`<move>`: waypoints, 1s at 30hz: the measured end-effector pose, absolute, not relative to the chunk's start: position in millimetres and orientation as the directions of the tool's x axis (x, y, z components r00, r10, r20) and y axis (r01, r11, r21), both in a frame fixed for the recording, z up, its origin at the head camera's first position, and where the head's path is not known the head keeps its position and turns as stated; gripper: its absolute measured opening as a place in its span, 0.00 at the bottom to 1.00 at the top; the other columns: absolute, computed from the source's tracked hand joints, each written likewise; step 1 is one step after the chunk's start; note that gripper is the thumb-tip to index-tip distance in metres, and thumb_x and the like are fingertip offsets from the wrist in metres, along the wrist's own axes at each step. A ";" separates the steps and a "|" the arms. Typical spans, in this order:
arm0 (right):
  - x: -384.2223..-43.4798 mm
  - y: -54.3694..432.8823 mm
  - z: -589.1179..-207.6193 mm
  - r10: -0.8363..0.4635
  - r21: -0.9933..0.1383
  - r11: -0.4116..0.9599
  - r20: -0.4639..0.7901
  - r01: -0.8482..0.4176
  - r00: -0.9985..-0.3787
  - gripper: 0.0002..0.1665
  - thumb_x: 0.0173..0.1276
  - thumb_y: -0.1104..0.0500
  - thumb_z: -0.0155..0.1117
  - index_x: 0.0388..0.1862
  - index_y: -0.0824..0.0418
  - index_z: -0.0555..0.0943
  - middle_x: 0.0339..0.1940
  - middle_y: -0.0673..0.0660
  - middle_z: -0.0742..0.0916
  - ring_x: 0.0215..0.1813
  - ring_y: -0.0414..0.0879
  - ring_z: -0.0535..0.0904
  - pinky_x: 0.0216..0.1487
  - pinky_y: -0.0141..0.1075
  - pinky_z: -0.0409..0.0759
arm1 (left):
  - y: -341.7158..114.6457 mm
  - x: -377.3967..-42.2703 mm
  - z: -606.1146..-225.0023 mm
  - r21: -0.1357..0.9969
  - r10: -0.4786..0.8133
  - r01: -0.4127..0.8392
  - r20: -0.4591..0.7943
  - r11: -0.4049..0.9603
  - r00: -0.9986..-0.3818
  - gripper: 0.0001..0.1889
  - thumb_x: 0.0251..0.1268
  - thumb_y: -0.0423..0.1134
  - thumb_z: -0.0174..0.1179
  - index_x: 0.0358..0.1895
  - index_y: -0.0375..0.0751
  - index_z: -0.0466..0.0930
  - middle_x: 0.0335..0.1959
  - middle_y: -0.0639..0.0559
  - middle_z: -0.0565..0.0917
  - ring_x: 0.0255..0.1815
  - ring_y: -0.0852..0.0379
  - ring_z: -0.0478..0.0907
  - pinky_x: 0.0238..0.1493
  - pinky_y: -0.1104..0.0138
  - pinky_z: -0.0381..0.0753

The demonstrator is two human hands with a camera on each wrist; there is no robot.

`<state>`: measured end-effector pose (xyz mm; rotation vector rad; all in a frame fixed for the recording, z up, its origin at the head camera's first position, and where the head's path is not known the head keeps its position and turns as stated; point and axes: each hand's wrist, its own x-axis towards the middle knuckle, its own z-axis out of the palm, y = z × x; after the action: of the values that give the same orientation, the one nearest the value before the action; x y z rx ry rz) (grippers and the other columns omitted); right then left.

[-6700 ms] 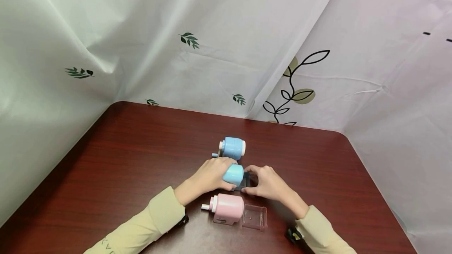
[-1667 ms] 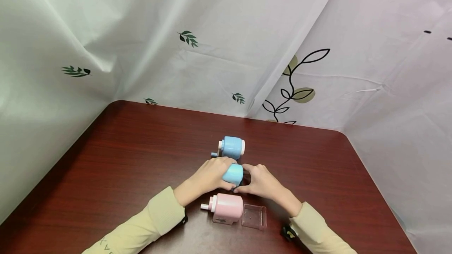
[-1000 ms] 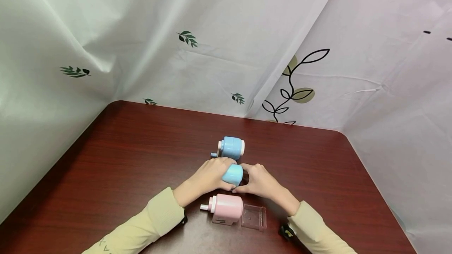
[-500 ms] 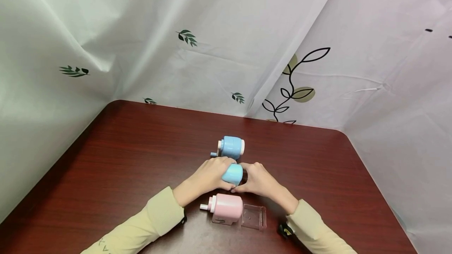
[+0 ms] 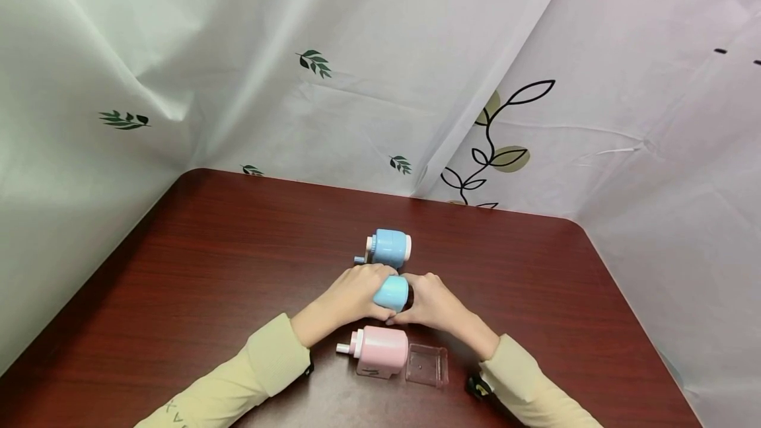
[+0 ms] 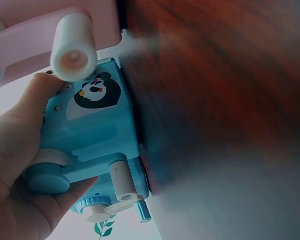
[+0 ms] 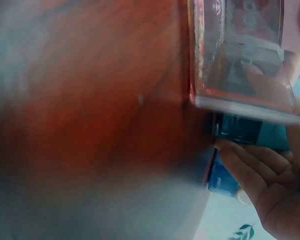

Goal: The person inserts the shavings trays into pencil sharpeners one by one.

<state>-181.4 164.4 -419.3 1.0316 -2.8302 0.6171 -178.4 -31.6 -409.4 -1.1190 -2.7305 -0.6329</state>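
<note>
My left hand [image 5: 347,292] grips a light blue crank pencil sharpener [image 5: 391,293] from its crank side, thumb near me and fingers over the far side. A panda picture and the light blue crank arm [image 6: 92,169] show in the left wrist view. My right hand [image 5: 438,302] curls round the other end of this sharpener, thumb and fingers at the sides of its clear shavings drawer [image 7: 237,129]. Only a dark sliver of that drawer shows from above; the rest is hidden by the hand and the sharpener body.
Nearer to me lies a pink pencil sharpener [image 5: 383,351], its clear drawer [image 5: 427,366] sticking out to the right. Just beyond the hands sits a darker blue sharpener [image 5: 390,248] with a white crank arm. The brown table [image 5: 250,236] meets a white patterned curtain [image 5: 357,111] behind.
My right hand has moved left, closer to the light blue sharpener, and its drawer, which stuck out earlier, has slid into the body. My left hand keeps its grip in place.
</note>
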 end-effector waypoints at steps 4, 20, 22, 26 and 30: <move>-180.4 162.1 -418.5 -0.592 -0.344 0.704 0.199 -0.622 -0.781 0.33 0.38 0.44 0.82 0.40 0.62 0.82 0.26 0.48 0.86 0.25 0.34 0.76 0.30 0.29 0.75 | -31.7 -178.7 -409.8 0.336 0.641 0.693 0.265 0.638 -0.720 0.29 0.45 0.51 0.73 0.49 0.38 0.77 0.39 0.50 0.83 0.36 0.56 0.79 0.36 0.62 0.80; -180.7 161.5 -416.0 -0.598 -0.332 0.707 0.192 -0.625 -0.778 0.34 0.38 0.45 0.82 0.42 0.63 0.82 0.27 0.49 0.86 0.25 0.34 0.76 0.31 0.30 0.75 | -32.0 -178.5 -409.1 0.338 0.638 0.693 0.273 0.637 -0.720 0.29 0.44 0.50 0.74 0.49 0.38 0.77 0.40 0.49 0.83 0.37 0.56 0.79 0.37 0.62 0.80; -180.3 161.8 -416.5 -0.596 -0.340 0.706 0.188 -0.621 -0.781 0.34 0.39 0.44 0.81 0.42 0.62 0.82 0.27 0.48 0.86 0.25 0.34 0.76 0.31 0.30 0.75 | -32.1 -178.4 -409.1 0.345 0.638 0.690 0.268 0.636 -0.722 0.29 0.44 0.50 0.74 0.49 0.38 0.77 0.40 0.49 0.83 0.37 0.56 0.79 0.37 0.62 0.80; -179.4 162.9 -416.6 -0.596 -0.370 0.698 0.174 -0.613 -0.784 0.35 0.40 0.45 0.81 0.43 0.63 0.82 0.29 0.50 0.87 0.27 0.36 0.78 0.32 0.29 0.76 | -32.2 -177.8 -408.7 0.357 0.640 0.691 0.267 0.629 -0.721 0.29 0.45 0.49 0.74 0.50 0.38 0.77 0.40 0.49 0.83 0.37 0.56 0.79 0.37 0.62 0.80; -178.8 164.2 -416.1 -0.598 -0.414 0.687 0.145 -0.597 -0.789 0.34 0.42 0.46 0.81 0.45 0.63 0.81 0.30 0.50 0.87 0.28 0.37 0.79 0.32 0.28 0.76 | -32.5 -176.9 -408.2 0.352 0.641 0.692 0.268 0.630 -0.720 0.30 0.44 0.50 0.74 0.50 0.39 0.77 0.41 0.50 0.83 0.37 0.57 0.78 0.38 0.62 0.80</move>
<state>-178.8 164.2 -416.1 1.0219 -2.8872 0.7080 -176.9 -32.5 -408.2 -1.1205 -2.7295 -0.6644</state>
